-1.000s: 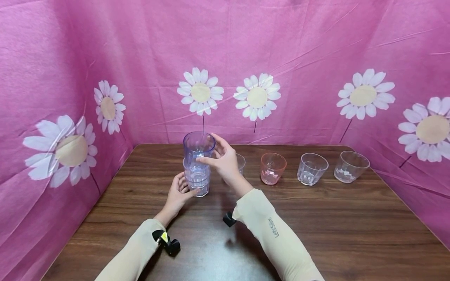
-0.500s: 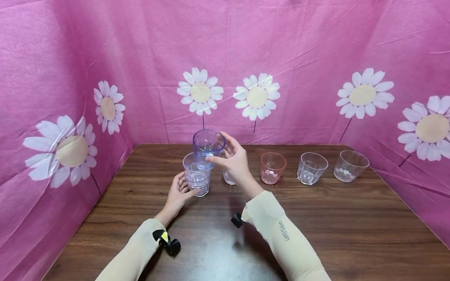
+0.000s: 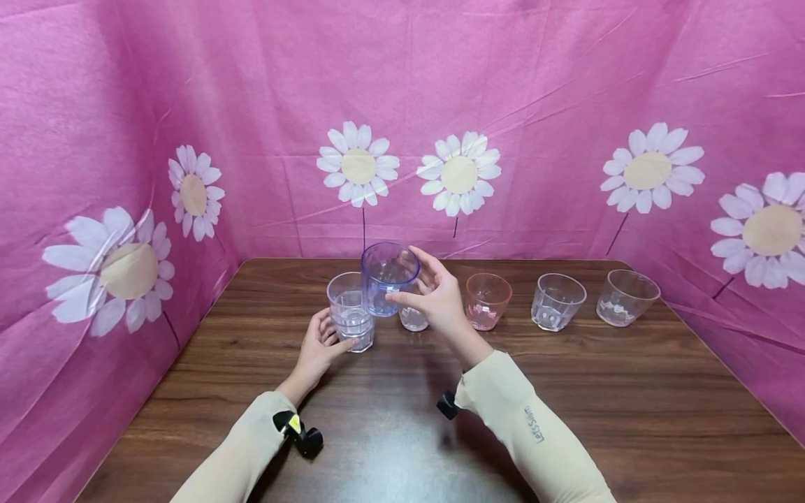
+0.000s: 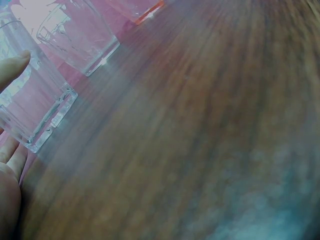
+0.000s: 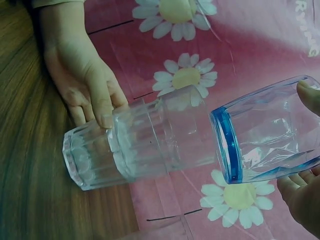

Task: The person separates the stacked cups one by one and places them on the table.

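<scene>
The right hand's thumb and fingers are clamped on the blue cup (image 3: 390,279), thumb across the near side, the other fingers round the right and far side. The cup lies to the left of the right hand (image 3: 434,297), roughly upright and off the table; this side grip probably serves to leave its base and rim free. Its base is just beside the rim of the clear stack (image 3: 352,314); whether they touch I cannot tell.

The left hand (image 3: 319,349) is curled round the stack's lower part, thumb near, fingers on the left, likely to steady it while it stands on the table (image 3: 377,447). The stack looks like nested clear cups.

Farther right, a small cup (image 3: 414,320) is partly hidden behind the blue one and the right hand; then come an orange cup (image 3: 488,300), a ridged cup (image 3: 558,302) and a plain cup (image 3: 627,298), set apart, perhaps for easy grasping.
</scene>
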Available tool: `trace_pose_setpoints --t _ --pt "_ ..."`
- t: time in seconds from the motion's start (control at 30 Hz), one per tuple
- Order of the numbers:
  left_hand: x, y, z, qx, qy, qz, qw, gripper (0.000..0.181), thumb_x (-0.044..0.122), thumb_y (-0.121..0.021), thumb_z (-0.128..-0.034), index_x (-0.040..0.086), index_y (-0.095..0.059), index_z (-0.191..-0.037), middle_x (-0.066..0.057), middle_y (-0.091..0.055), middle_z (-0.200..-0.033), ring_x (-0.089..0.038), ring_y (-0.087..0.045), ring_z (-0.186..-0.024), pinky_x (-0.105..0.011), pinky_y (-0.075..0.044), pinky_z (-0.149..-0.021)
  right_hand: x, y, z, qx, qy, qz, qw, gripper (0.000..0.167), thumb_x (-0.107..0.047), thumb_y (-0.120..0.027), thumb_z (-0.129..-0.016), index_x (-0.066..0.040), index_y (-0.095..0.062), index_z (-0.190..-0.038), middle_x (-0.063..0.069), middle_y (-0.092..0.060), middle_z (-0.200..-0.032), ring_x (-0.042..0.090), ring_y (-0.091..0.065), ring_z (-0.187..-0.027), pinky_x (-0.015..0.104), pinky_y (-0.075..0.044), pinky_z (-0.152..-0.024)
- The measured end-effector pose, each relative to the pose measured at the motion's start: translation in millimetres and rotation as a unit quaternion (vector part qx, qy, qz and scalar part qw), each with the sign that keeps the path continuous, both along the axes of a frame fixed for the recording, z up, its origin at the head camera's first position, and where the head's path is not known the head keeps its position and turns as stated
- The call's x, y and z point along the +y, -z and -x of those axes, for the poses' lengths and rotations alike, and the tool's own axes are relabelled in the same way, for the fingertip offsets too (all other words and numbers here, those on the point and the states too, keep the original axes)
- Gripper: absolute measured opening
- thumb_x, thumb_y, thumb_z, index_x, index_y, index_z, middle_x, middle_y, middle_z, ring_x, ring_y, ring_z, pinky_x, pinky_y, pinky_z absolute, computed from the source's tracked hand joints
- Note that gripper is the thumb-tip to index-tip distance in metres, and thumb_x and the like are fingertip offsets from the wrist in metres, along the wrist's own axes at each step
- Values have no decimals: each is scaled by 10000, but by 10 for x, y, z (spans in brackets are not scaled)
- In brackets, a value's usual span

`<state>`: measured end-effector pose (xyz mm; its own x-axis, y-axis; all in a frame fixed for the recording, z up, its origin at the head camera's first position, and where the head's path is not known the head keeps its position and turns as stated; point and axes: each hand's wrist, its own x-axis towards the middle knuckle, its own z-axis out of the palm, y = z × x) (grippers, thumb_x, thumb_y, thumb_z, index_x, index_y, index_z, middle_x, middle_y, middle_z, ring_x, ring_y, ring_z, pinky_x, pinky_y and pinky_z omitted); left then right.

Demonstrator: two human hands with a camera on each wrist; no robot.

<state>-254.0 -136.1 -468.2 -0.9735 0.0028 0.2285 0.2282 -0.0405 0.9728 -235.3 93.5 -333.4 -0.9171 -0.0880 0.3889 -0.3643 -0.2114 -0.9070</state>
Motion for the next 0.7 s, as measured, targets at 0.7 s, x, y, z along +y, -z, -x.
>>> trace_pose_setpoints --t 0.7 --pt "2 -1 -5 19 -11 -20 10000 765 -164 -725 -768 -101 -311 -1408 -262 -509 -1328 -50 -560 -1049 -225 -460 -960 427 259 -134 -67 -113 -59 9999 871 221 -778 -668 96 -401 -1443 280 -483 -1427 176 -545 -1268 308 -401 -1075"
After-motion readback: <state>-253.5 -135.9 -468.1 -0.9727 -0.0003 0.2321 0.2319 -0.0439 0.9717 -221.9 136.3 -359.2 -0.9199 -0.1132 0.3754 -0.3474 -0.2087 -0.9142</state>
